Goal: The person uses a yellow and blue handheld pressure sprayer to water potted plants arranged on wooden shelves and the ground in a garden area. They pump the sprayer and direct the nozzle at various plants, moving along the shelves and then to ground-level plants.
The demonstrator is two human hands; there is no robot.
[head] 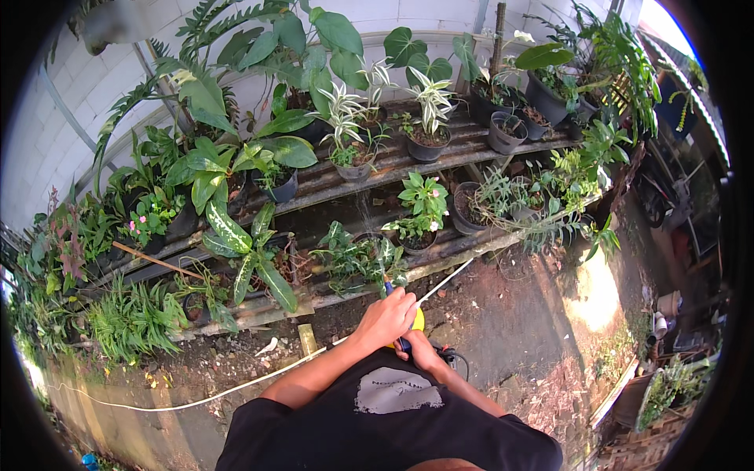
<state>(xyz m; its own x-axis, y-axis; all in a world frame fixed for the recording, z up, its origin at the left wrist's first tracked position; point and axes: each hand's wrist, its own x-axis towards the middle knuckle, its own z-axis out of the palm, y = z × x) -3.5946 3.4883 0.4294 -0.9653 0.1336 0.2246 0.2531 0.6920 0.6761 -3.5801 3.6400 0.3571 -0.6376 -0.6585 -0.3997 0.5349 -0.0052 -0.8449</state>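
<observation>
Both my hands are on a blue and yellow hand sprayer (419,319) in front of my chest. My left hand (386,318) wraps over its upper part, behind the blue nozzle (389,287). Lower down, my right hand (419,348) grips the sprayer near its dark blue part; the fingers are partly hidden. A thin water jet (365,212) rises from the nozzle towards a potted plant with white-striped leaves (344,112) on the upper shelf. Just beyond the nozzle grows a low plant with pale-veined leaves (353,256). Beside it stands a pink-flowered potted plant (421,203).
Two tiers of corrugated shelving (465,152) hold several potted plants against a white block wall (424,15). A white hose (194,403) runs along the ground at left. A straight white length (445,282) shows past my hands. Pots and planks (615,391) lie at right.
</observation>
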